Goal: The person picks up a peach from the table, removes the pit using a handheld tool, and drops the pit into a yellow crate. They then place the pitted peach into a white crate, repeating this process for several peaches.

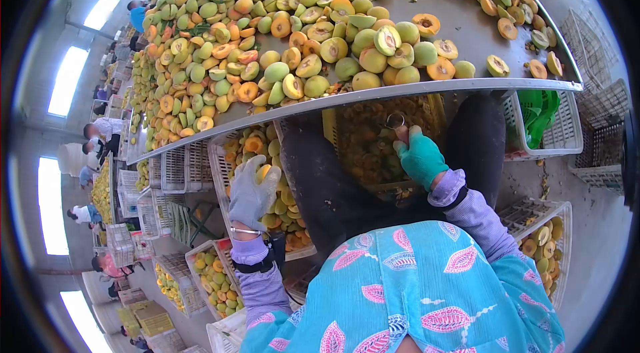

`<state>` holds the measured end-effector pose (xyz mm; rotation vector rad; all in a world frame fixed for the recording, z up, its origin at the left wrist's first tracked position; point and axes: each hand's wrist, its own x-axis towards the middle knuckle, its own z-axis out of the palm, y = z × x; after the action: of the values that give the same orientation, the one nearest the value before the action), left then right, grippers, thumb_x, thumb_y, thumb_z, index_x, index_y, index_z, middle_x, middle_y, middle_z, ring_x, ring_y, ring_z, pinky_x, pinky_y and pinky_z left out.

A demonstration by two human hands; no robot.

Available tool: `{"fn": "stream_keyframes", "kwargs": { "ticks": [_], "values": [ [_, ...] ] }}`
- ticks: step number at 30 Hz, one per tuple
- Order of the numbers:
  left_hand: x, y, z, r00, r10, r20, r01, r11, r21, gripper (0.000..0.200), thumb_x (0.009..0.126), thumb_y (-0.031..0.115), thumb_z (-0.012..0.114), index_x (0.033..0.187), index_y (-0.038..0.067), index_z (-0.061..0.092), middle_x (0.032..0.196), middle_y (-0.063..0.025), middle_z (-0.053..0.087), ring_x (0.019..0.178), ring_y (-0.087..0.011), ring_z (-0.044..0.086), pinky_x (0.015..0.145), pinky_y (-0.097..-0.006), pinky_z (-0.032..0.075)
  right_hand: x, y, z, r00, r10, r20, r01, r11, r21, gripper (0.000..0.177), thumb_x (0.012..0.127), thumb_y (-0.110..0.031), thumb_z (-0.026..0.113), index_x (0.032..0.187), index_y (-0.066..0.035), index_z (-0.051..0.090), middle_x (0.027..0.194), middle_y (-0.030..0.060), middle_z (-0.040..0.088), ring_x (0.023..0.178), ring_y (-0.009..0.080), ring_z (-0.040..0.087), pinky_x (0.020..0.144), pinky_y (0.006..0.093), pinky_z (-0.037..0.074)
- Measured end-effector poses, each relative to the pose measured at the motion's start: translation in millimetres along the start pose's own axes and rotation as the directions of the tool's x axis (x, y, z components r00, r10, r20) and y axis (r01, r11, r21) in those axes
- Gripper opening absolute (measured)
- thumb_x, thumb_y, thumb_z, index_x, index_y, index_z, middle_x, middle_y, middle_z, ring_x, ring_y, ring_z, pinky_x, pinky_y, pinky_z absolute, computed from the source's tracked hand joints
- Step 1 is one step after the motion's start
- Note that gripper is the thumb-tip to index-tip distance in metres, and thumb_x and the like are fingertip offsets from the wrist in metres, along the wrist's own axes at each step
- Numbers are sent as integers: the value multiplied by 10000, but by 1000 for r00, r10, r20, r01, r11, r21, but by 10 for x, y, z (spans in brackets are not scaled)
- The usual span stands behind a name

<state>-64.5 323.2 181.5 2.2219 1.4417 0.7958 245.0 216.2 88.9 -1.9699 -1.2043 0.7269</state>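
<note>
My left hand (252, 194), in a pale grey glove, is over a white crate (219, 170) of cut peaches to the left of my leg. Its fingers curl around a yellow-orange peach piece (265, 172), mostly hidden by the glove. My right hand, in a green fingerless-looking glove (421, 158), is closed on the handle of a pitting tool with a metal ring (395, 120). The ring is above a yellow crate (437, 115) between my knees, which holds brownish pits and scraps. In front, halved peaches (387, 40) are heaped on a metal table (427, 6).
The table's raised metal edge (360, 96) runs above my knees. A white basket with a green one (537, 116) is at the right. More peach crates (213, 280) line the left, and another (563, 220) stands at right. Several people work in the left background.
</note>
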Motion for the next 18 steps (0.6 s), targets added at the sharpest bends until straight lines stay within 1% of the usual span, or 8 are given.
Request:
{"fn": "stream_keyframes", "kwargs": {
  "ticks": [2, 3, 6, 10, 15, 16, 17, 18],
  "values": [
    [459, 105, -36, 991, 114, 74, -136, 880, 454, 319, 883, 299, 614, 1042, 25, 655, 897, -120, 675, 749, -266, 662, 725, -371, 516, 4, -118, -29, 1000, -6, 13, 5, 1000, 25, 246, 885, -198, 641, 996, -24, 507, 831, 216, 661, 788, 420, 647, 648, 482, 505],
    [748, 381, 90, 991, -125, 43, 111, 965, 238, 295, 888, 309, 602, 987, 44, 685, 872, -161, 681, 795, -320, 663, 751, -404, 508, 15, -168, -4, 999, -42, 20, 40, 996, 83, 259, 880, -205, 652, 1006, -28, 510, 833, 213, 664, 796, 416, 650, 653, 479, 507],
    [1582, 396, 839, 963, -175, 207, -4, 755, 656, 368, 839, 339, 649, 980, 0, 620, 952, -247, 669, 949, -397, 644, 813, -479, 509, 58, -334, -50, 993, -121, 19, 117, 982, 146, 277, 875, -214, 668, 1022, -36, 515, 838, 205, 670, 808, 407, 655, 656, 474, 511],
    [2091, 65, 1053, 884, -158, 440, -178, 756, 629, 464, 818, 208, 642, 1210, 3, 502, 1019, -251, 658, 987, -404, 632, 856, -474, 505, 123, -475, -170, 981, -184, -64, 193, 956, 222, 265, 887, -225, 662, 1016, -45, 517, 848, 192, 673, 805, 392, 659, 630, 457, 513],
    [1764, 157, 619, 898, 29, 440, -283, 802, 526, 495, 822, 171, 650, 1275, 38, 498, 1069, -247, 631, 1015, -372, 632, 849, -423, 516, 299, -829, -151, 882, -363, -301, 450, 839, 305, 246, 909, -246, 638, 1002, -52, 520, 806, 196, 661, 747, 396, 654, 579, 456, 508],
    [1615, 283, 542, 931, -81, 357, 105, 993, -50, 473, 836, 148, 635, 1273, 26, 498, 1068, -223, 631, 1025, -350, 633, 855, -408, 515, 290, -928, -153, 897, -376, -231, 431, 860, 273, 236, 917, -255, 627, 995, -57, 527, 772, 194, 653, 712, 397, 648, 561, 465, 501],
    [1437, 366, 513, 907, -228, 353, 410, 669, -620, 452, 850, 124, 619, 1271, 14, 497, 1067, -199, 631, 1035, -327, 634, 861, -393, 515, 265, -1014, -116, 911, -382, -155, 410, 880, 239, 228, 925, -264, 615, 989, -62, 533, 739, 192, 644, 677, 398, 642, 542, 475, 494],
    [1262, 362, 576, 907, -188, 378, 416, 553, -722, 399, 879, 126, 600, 1248, 6, 508, 1082, -166, 623, 1012, -305, 626, 866, -365, 512, 282, -1053, 22, 887, -423, -189, 460, 850, 256, 212, 936, -262, 595, 975, -63, 532, 686, 184, 630, 625, 396, 629, 517, 487, 481]
  ]
}}
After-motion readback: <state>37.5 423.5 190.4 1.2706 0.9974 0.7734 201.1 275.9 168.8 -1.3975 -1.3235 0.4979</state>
